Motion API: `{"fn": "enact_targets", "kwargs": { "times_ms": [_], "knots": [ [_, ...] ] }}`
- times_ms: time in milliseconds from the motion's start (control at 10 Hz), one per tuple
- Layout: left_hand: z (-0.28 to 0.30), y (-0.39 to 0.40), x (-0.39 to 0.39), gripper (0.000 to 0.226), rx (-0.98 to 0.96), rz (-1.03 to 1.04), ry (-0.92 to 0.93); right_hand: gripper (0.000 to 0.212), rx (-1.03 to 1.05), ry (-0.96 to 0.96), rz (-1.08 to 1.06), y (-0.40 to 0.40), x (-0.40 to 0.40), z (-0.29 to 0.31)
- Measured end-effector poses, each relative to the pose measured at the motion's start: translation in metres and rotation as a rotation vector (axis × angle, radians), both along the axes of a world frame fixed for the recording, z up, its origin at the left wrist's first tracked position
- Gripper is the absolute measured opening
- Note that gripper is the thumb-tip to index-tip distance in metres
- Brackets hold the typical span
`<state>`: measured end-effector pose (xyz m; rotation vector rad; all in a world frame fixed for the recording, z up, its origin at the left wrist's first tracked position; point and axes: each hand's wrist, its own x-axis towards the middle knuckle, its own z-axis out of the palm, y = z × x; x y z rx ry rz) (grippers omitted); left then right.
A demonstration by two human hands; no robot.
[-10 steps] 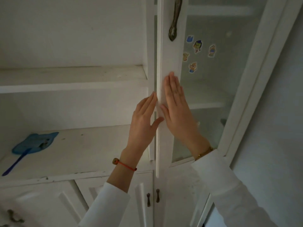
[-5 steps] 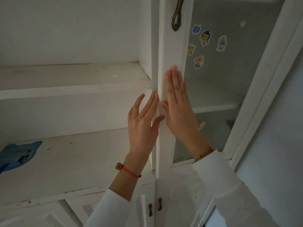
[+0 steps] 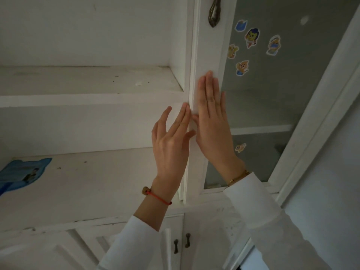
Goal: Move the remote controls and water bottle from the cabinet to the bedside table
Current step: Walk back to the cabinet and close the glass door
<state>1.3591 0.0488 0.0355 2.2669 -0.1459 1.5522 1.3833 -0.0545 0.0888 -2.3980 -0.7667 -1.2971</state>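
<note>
A white cabinet (image 3: 93, 98) fills the view, with two open shelves on the left and a glass door (image 3: 206, 55) on the right. My right hand (image 3: 212, 121) lies flat against the door's white frame, fingers straight and pointing up. My left hand (image 3: 171, 145) is held up just left of the door's edge, fingers spread, its fingertips near that edge. Neither hand holds anything. No remote controls or water bottle are in view.
A blue flat object (image 3: 21, 172) lies at the left end of the lower shelf. Cartoon stickers (image 3: 251, 38) dot the glass pane. A dark metal handle (image 3: 214, 14) hangs on the door frame above my right hand. Lower cupboard doors with small dark pulls (image 3: 182, 245) sit below.
The view has shifted right, so the blue object sits nearer the left edge. My left hand has spread its fingers and drawn slightly off the door edge. My right hand stays flat on the frame.
</note>
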Motion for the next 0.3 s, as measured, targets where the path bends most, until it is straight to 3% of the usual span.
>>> {"fn": "enact_targets", "kwargs": {
  "times_ms": [300],
  "knots": [
    [0.009,0.011,-0.022,0.059,0.049,-0.052,0.110,0.065,0.003,0.071,0.124,-0.016,-0.018,0.010]
  ]
}}
